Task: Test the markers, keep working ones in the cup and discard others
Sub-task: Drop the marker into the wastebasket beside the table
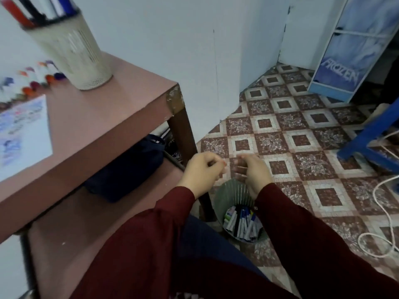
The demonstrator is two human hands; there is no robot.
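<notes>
Hands, left (203, 169) and right (252, 172), hover over the bin (227, 197), fingers loosely curled, empty.

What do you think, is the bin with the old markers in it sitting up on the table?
Not quite. The bin with the old markers in it sits down on the tiled floor, near the table's leg, not up on the table. The head view shows it.

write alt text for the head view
The left hand and right hand hover, loosely curled, over a floor bin of discarded markers; blur hides any grip. A cup of markers stands on the pink table near scribbled paper.
</notes>
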